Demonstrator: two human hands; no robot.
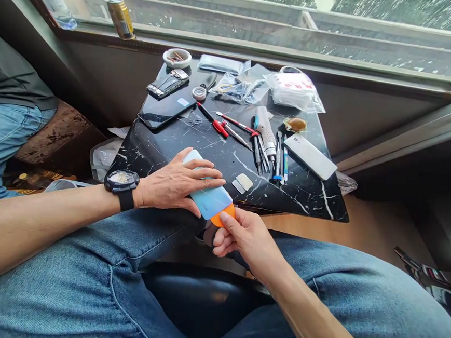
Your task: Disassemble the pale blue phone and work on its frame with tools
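From the head view we look down on our left hand (pixel 180 181), which reaches in from the left with the forearm angled across our jeans (pixel 65 260) and a black wristwatch (pixel 121 181) on the wrist. Its fingers (pixel 205 170) are spread wide and lie over a light-blue phone (pixel 208 188), holding it against the black marble-pattern bench (pixel 316 202). The phone lies back up at the bench's near edge, its long axis running from upper left to lower right. Our right hand (pixel 243 240) comes up from the lower right, its fingers (pixel 222 239) closed narrowly on an orange plastic pick (pixel 224 214), which touches the phone's lower end.

Just right of the phone lies a small silver pad (pixel 242 183). Farther up the bench are red-handled screwdrivers (pixel 219 127), a white phone (pixel 310 156), a black phone (pixel 166 109), an opened phone body (pixel 167 83), a white dish of screws (pixel 177 57) and clear plastic bags (pixel 294 91). Beyond them, a can (pixel 120 17) sits on the window ledge.
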